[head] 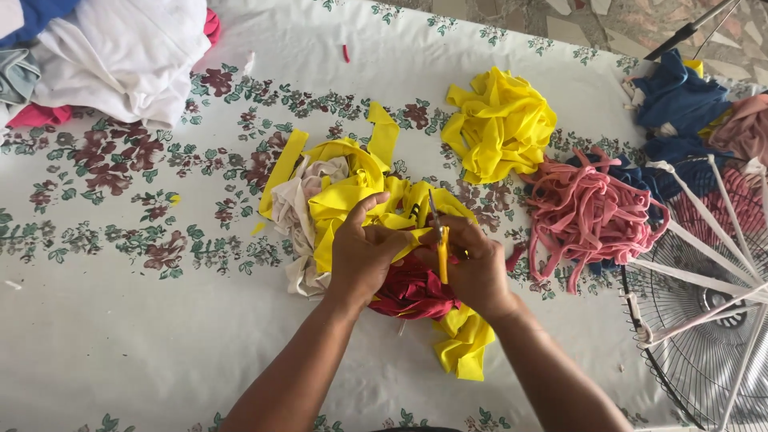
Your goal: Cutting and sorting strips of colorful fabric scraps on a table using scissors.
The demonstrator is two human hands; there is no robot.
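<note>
Soft, limp yellow fabric (364, 188) is pinched by the left hand (362, 254); yellow-handled scissors (439, 240) are gripped in the right hand (472, 268), just beside it.

Matt yellow cloth strips (352, 188), scissors (439, 240) with glossy plastic handles, wire metal fan guard (704, 360).

Left hand (362, 254) and right hand (474, 268) curled closed, close together, forearms converging.

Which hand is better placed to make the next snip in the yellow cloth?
Right. The right hand holds the scissors, blades pointing into the yellow cloth; the left hand only grips the cloth.
</note>
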